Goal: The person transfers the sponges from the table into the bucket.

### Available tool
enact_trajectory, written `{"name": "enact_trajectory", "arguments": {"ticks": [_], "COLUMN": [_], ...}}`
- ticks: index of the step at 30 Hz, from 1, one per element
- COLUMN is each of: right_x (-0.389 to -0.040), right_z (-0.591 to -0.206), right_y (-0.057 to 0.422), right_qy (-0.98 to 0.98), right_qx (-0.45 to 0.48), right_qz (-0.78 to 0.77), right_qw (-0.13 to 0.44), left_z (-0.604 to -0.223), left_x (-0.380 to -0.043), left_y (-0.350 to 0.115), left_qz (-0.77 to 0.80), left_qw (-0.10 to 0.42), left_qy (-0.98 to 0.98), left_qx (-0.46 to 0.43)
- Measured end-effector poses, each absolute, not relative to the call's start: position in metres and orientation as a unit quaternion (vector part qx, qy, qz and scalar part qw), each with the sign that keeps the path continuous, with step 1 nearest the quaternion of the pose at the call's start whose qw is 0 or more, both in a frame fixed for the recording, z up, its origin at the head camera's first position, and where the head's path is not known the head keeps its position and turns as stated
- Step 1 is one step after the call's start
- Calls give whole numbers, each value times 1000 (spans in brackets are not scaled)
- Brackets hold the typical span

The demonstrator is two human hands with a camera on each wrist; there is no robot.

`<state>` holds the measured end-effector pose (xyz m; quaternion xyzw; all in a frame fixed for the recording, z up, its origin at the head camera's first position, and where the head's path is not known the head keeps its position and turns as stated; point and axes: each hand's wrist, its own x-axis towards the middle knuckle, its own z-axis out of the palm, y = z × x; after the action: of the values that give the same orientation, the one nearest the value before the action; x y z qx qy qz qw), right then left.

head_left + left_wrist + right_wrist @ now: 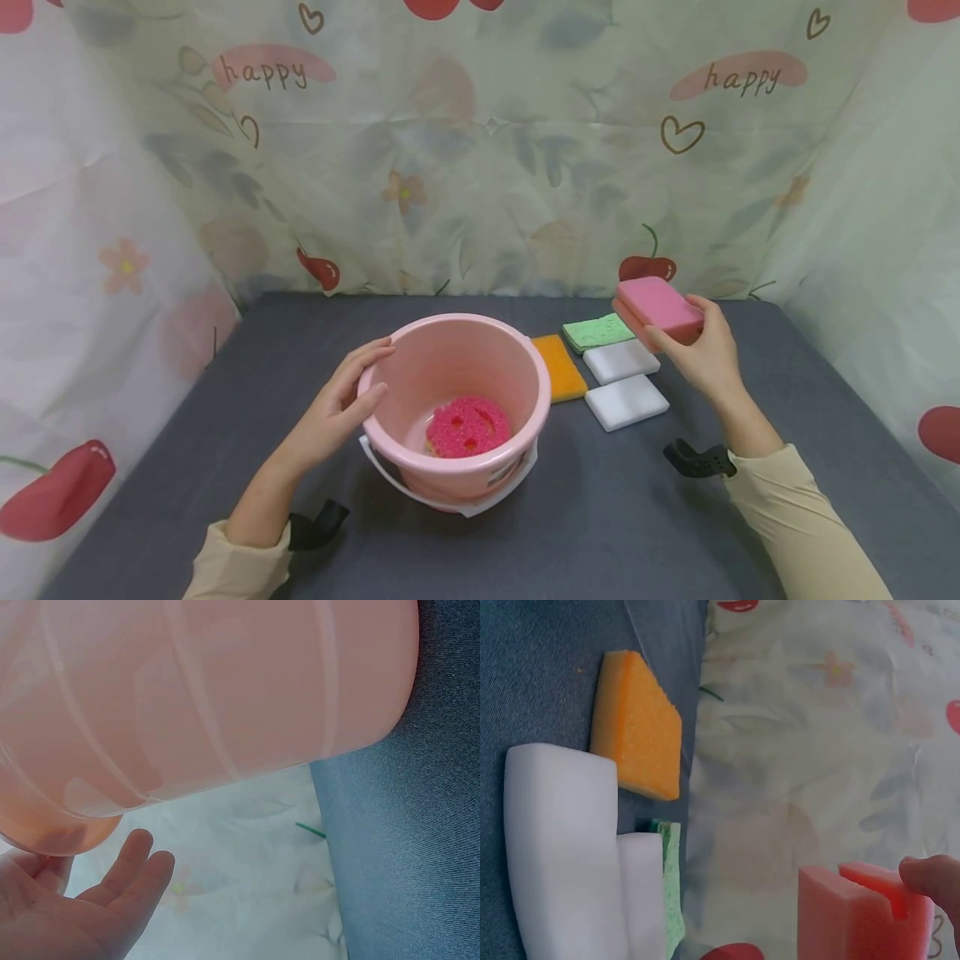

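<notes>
A pink bucket (442, 469) stands on the table, its white handle (491, 500) hanging down at the front. My left hand (337, 408) holds the bucket's rim at the left side, with the thumb over the edge. In the left wrist view, two fingers (135, 877) stay clear of the bucket wall. A dark pink sponge (472, 425) with holes in it lies on the bucket's bottom. Raised above the table at the right, my right hand (705, 350) grips a pink block sponge (660, 304) between thumb and fingers; the right wrist view shows the sponge's grooved side.
Right of the bucket, an orange sponge (558, 371), a green sponge (596, 333) and two white sponges (626, 402) lie close together on the dark table (600, 517). The bucket partly hides the orange one. Patterned cloth (487, 208) hangs behind and at both sides.
</notes>
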<state>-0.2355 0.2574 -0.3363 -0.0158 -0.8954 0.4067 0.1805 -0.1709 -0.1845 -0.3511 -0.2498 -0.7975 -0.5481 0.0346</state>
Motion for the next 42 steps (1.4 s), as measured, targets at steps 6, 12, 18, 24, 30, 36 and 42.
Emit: {"name": "enact_trajectory", "arguments": {"ticks": [6, 12, 18, 24, 30, 36, 42], "right_x": [-230, -226, -222, -217, -212, -206, -203], "right_z": [-329, -323, -320, -314, -309, -303, -299], "right_y": [250, 243, 237, 231, 224, 217, 212], "right_qy": [-896, -897, -894, -889, -888, -883, -877], "right_qx": [-5, 8, 30, 50, 67, 82, 103], "right_qz": [405, 399, 395, 400, 398, 410, 414], "right_qw": [183, 192, 209, 217, 219, 214, 220], "left_z": [-351, -351, -351, -351, -352, -352, -352], "left_x": [-171, -171, -171, -171, -171, -171, -171], "left_y": [-185, -185, -185, -185, -185, -185, -185], "left_qz": [-548, -548, -548, -550, -553, -548, -545], "left_qw": [35, 34, 34, 34, 36, 37, 39], "left_qy": [-798, -798, -797, -795, -792, -796, -798], "left_qx": [-249, -250, -250, -253, -257, -255, -254]}}
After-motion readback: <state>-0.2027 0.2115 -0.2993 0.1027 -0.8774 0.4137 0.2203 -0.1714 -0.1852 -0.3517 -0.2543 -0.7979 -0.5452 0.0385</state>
